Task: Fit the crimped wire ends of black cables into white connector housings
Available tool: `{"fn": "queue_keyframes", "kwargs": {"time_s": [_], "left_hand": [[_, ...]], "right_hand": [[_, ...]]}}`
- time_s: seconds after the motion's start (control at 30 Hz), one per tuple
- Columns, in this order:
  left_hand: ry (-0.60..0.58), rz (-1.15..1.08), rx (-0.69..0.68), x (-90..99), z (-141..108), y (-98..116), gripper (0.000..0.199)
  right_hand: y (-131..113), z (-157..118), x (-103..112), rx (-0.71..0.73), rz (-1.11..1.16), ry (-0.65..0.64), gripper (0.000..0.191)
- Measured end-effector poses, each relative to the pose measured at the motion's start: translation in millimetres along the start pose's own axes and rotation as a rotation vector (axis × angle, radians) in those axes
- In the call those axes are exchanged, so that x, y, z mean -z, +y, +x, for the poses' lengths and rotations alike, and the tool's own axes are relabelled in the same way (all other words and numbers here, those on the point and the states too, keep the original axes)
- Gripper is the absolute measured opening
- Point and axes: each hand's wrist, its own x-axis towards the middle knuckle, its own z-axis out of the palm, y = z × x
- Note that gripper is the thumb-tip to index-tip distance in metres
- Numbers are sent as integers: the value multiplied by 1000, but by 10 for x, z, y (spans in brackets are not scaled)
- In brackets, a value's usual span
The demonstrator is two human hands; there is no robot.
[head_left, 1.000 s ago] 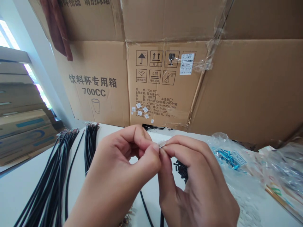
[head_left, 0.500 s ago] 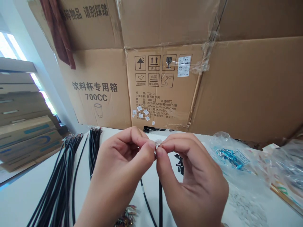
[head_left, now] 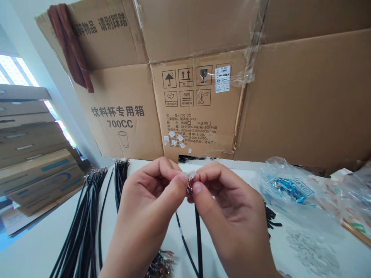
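A small white connector [head_left: 191, 174] sits between the fingertips of both hands, with thin coloured wires [head_left: 189, 183] just below it. My left hand [head_left: 155, 204] pinches the connector's left side between thumb and forefinger. From the right, my right hand [head_left: 228, 208] pinches the wires close to the connector; one brown wire tip shows by its forefinger. A thick black cable [head_left: 198, 239] hangs below the fingers, and a thinner black cable with a white band [head_left: 184, 240] runs beside it. The exact join of wires and connector is hidden by the fingertips.
Black cable bundles [head_left: 78, 227] lie at the left. Below my left hand are loose coloured wire ends [head_left: 162, 264]. At the right are a clear bag of blue parts [head_left: 290, 189], black pieces [head_left: 271, 218] and clear small parts [head_left: 313, 251]. Cardboard [head_left: 199, 104] stands behind.
The view has tilted and shifted a little. My right hand's grip has turned slightly, and more of the coloured wires shows between the fingertips. Black pieces now show right of my right hand.
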Motion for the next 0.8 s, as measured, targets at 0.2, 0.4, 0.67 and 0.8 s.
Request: {"fn": "queue_keyframes", "kwargs": {"time_s": [0.2, 0.4, 0.67, 0.8], "left_hand": [[-1, -1, 30, -44, 1, -6, 23], [22, 41, 24, -57, -5, -9, 21], [14, 137, 7, -28, -10, -2, 22], [39, 208, -31, -43, -12, 16, 20]], "right_hand": [[-25, -4, 8, -120, 88, -32, 9], [3, -16, 76, -142, 47, -66, 9], [-16, -8, 84, -209, -25, -96, 6], [-49, 23, 33, -264, -3, -74, 7]]}}
